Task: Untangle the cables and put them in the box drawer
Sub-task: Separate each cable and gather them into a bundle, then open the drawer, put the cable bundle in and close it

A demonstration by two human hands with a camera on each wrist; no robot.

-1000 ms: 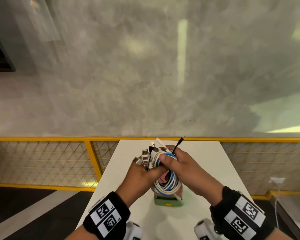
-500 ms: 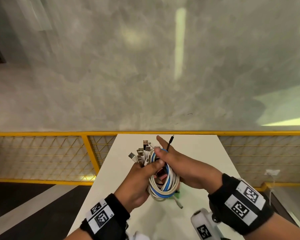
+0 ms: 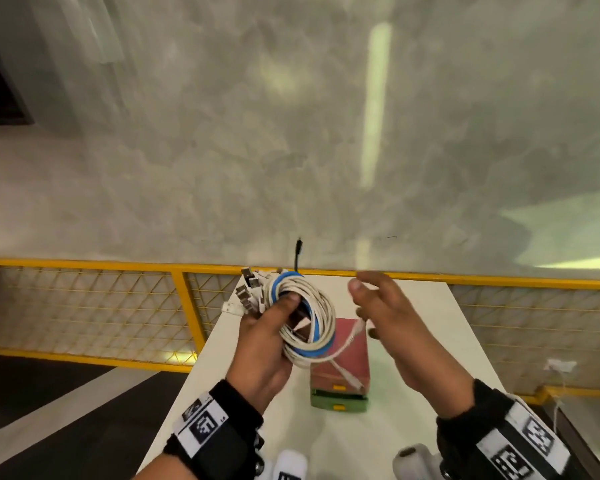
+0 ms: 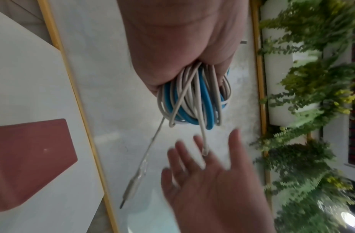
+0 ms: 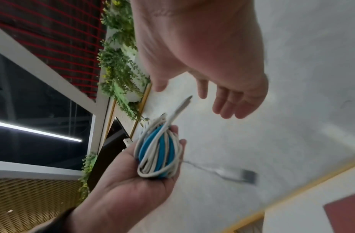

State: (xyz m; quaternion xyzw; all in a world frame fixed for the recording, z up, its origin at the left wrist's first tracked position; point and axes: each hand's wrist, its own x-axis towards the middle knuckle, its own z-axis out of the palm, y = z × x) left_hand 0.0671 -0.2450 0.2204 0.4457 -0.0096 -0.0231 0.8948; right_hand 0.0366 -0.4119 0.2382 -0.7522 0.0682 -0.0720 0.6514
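My left hand (image 3: 280, 315) grips a coiled bundle of white and blue cables (image 3: 309, 317), held up above the table. USB plugs (image 3: 248, 292) fan out from its upper left, and a black jack sticks up at the top. A loose white end (image 3: 352, 336) dangles over the box. My right hand (image 3: 364, 301) hovers open just right of the bundle, holding nothing. In the left wrist view the coil (image 4: 194, 100) hangs from my left hand with two ends trailing toward the open right hand (image 4: 208, 181). The small box (image 3: 340, 362) has a pink top and a green bottom drawer (image 3: 338, 403).
The box stands mid-way along a narrow white table (image 3: 430, 341). A yellow mesh railing (image 3: 187, 299) runs behind and left of the table, with a grey floor far below. Green plants (image 4: 312, 94) line a ledge. White camera housings (image 3: 288, 465) show at the bottom edge.
My right hand let go of the bundle, opened and moved off to the right. The left hand alone lifted the coil up and left, uncovering the box.
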